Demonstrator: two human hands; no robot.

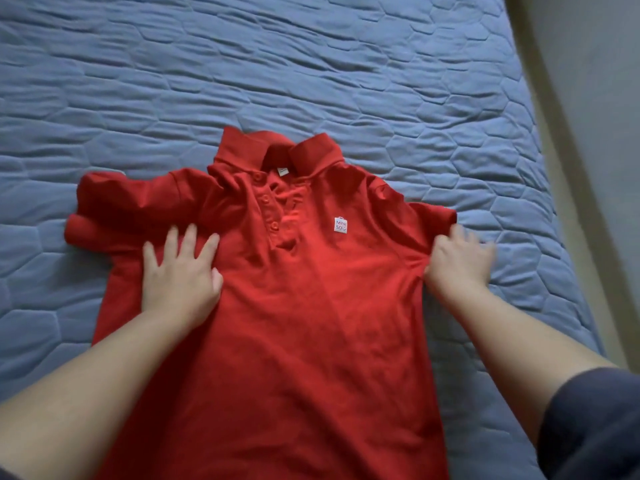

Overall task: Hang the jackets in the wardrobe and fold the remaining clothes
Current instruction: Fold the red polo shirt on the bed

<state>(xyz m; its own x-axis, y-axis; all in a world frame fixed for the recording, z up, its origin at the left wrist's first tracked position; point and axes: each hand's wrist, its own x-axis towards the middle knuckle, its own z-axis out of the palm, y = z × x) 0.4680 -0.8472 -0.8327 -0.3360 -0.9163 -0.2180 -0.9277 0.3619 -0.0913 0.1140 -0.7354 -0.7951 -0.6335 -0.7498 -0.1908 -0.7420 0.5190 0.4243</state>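
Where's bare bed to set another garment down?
Free: blue quilt beyond the collar of the red polo shirt, widest. Narrow strips beside the bunched sleeve and past the right hand. Crowded: centre, under shirt and left hand.

A red polo shirt [311,323] lies front up on a blue quilted bed cover [242,64], its collar [277,150] pointing away from the person and nearer the bed's right edge than its left. A small white logo patch [340,224] sits on the chest beside the buttoned placket [266,202]. The left hand [180,275] presses flat on the shirt, fingers spread, just below the bunched sleeve [114,209]. The right hand [457,261] rests at the opposite sleeve's underarm, where the fabric puckers; its fingers are blurred. A dark sleeve [595,427] covers the right upper arm.
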